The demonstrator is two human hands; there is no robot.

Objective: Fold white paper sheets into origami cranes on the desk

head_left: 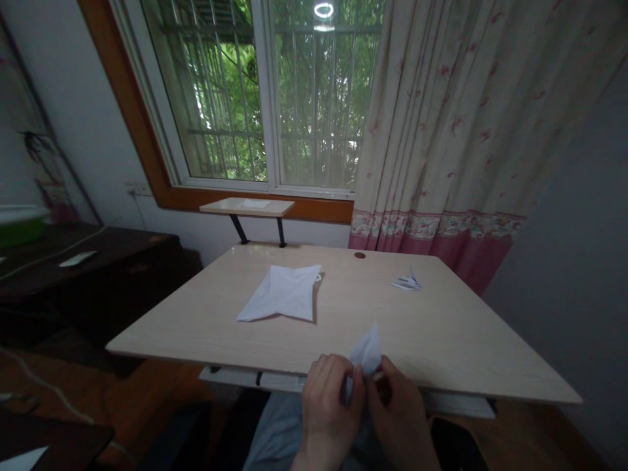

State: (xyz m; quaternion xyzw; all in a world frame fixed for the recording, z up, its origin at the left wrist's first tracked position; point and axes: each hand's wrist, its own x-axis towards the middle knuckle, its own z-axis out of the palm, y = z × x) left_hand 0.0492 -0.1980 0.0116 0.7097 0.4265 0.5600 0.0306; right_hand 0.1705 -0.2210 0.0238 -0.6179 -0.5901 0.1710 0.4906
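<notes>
A small folded piece of white paper (367,350) is held up at the front edge of the desk, its pointed tip upward. My left hand (330,396) is closed on its lower left side, fingers curled and thumb pressed against it. From the right, my right hand (398,402) pinches the same paper between thumb and fingers. Its lower part is hidden by my hands. Beyond them, a larger white sheet (284,294) with creased, slightly raised edges lies on the desk. A small folded paper shape (408,282) with dark marks lies farther right.
The pale desk (206,320) spans the view, with a raised shelf (220,207) at its back left. A barred window (314,98) and a flowered curtain (441,131) are behind it. A dark low cabinet (147,261) stands to the left.
</notes>
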